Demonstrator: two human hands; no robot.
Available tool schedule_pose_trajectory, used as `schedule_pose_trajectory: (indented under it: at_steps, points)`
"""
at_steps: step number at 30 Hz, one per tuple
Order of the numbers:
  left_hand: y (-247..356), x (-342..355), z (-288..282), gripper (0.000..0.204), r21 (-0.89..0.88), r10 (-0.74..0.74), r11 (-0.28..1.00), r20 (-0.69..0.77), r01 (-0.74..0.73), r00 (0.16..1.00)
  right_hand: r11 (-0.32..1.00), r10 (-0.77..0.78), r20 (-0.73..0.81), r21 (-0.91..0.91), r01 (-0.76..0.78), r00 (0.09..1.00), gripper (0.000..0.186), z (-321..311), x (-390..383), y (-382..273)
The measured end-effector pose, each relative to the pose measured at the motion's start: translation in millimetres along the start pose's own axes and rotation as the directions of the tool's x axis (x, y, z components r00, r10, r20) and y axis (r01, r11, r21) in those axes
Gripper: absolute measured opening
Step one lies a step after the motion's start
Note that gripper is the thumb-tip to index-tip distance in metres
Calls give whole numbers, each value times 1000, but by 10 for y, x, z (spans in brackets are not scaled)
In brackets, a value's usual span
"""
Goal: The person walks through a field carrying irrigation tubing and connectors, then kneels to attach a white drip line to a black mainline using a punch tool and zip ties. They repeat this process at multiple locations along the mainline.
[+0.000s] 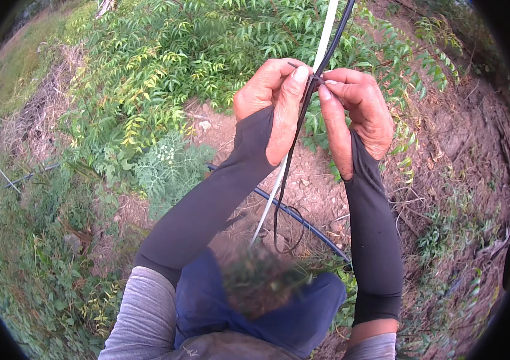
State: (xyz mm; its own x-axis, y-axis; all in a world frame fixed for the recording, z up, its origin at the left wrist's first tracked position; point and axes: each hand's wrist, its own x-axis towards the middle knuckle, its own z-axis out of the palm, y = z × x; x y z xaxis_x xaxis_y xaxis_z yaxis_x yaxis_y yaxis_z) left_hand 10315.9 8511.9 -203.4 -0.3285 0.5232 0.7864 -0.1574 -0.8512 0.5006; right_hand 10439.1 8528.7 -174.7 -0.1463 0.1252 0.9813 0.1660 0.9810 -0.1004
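Note:
A white strip (327, 27) and a black cable (342, 25) run side by side from the top edge down between my hands. A thin dark tie (316, 77) crosses them at my fingertips; whether it is plastic or wire I cannot tell. My left hand (270, 99) is closed in a pinch at the left of the strands, with a dark end of the tie poking out above its thumb. My right hand (363, 108) pinches the tie from the right, thumb and forefinger pressed close together. Below my hands a slender black cord (288, 165) hangs beside the white strip.
A dark blue hose (312, 228) crosses the bare soil below my hands. The cord's loose loop (300, 231) hangs in front of it. Leafy green shrubs (177, 54) grow ahead and to the left. Dry brown ground (459, 138) with twigs lies on the right.

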Motion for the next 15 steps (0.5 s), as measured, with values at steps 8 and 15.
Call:
schedule_pose_trajectory:
  at_steps: [8, 15]
  points:
    - [63, 138, 28, 16, -223, -170, 959, 48, 177, 984, 954, -206, 15, -220, 204, 979, 19, 2, -24, -42]
    - [123, 242, 29, 14, -28, -88, 995, 125, 93, 988, 880, -310, 98, -346, 324, 946, 24, 24, -22, -52]
